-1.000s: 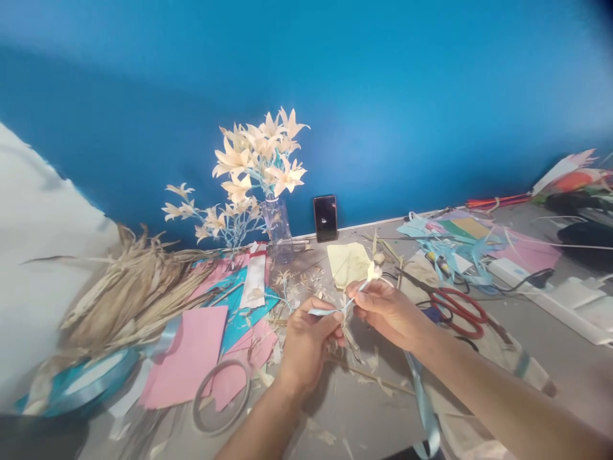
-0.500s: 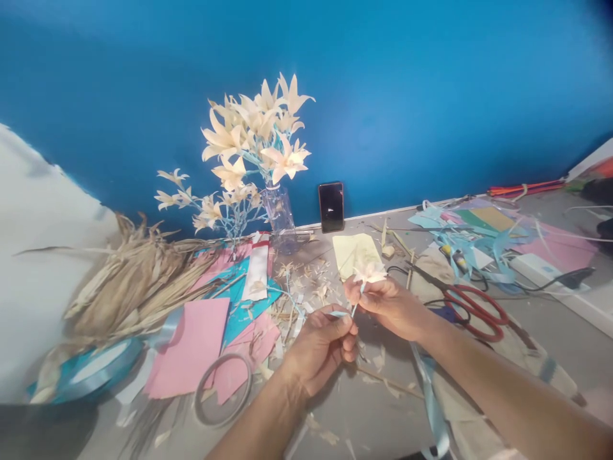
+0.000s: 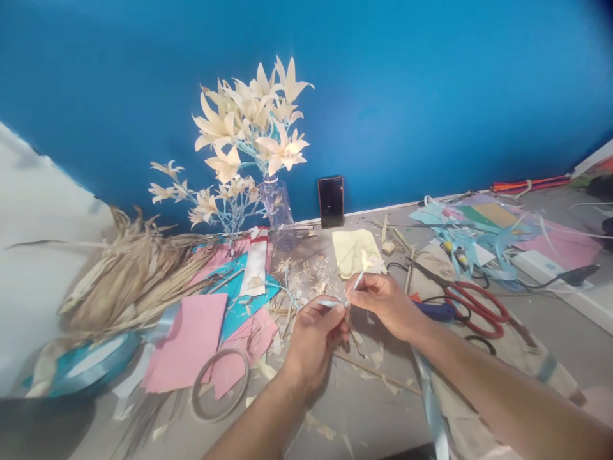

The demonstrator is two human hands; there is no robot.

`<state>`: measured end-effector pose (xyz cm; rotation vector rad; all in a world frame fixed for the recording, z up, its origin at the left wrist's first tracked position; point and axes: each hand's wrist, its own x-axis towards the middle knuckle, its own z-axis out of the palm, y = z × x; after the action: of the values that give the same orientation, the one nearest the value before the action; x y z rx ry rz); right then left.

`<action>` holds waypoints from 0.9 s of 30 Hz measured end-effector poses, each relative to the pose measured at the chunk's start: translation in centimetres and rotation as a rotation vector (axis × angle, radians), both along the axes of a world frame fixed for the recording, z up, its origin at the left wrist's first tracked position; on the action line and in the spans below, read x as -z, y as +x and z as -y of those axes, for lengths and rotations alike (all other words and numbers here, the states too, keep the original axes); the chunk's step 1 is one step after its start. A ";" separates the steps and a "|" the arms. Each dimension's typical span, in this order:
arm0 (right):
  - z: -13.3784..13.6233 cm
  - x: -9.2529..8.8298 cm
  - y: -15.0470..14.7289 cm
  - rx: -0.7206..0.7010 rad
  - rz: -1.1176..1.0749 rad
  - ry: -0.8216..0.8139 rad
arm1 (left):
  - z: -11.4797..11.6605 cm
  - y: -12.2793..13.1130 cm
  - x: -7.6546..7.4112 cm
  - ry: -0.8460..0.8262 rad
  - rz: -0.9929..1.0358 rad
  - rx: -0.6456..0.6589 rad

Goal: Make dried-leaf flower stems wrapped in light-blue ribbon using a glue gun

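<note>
A small cream handmade flower [image 3: 368, 260] on a thin, pale-blue-wrapped stem is held upright between my hands. The fingertips of my right hand [image 3: 383, 301] pinch the stem just below the bloom. Lower down, my left hand [image 3: 317, 342] is closed on a light blue ribbon [image 3: 330, 303], which meets the stem's lower part at the fingertips. Behind the hands lies a pale yellow paper [image 3: 354, 250]. To the right are red-handled scissors [image 3: 479, 312] and a dark blue tool [image 3: 435, 311], partly hidden by my right arm.
A clear bottle [image 3: 278, 214] of cream flowers and a phone [image 3: 331, 202] stand by the blue wall. Left are dried husks [image 3: 115, 275], pink paper [image 3: 189, 342], a tape roll [image 3: 220, 383] and a ribbon spool [image 3: 96, 364]. A power strip [image 3: 550, 281] lies right.
The flower has tilted and turned, so less of its bloom shows. My right hand has lowered slightly, and my left hand has shifted a little left. The view has moved slightly.
</note>
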<state>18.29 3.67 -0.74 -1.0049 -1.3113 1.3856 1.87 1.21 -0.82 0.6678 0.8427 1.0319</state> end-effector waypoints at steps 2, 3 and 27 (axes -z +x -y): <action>0.0 0.1 0.2 -0.005 0.005 0.019 | -0.1 -0.2 -0.1 -0.048 0.028 -0.019; -0.1 0.1 0.4 -0.016 0.011 0.019 | -0.2 -0.3 -0.1 -0.065 0.040 -0.028; 0.2 0.3 0.4 0.001 0.090 -0.051 | 0.2 0.4 0.0 0.018 -0.023 -0.122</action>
<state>18.67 3.47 -1.08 -1.1137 -1.3468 1.3926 2.29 0.99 -0.85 0.6505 0.9033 1.1441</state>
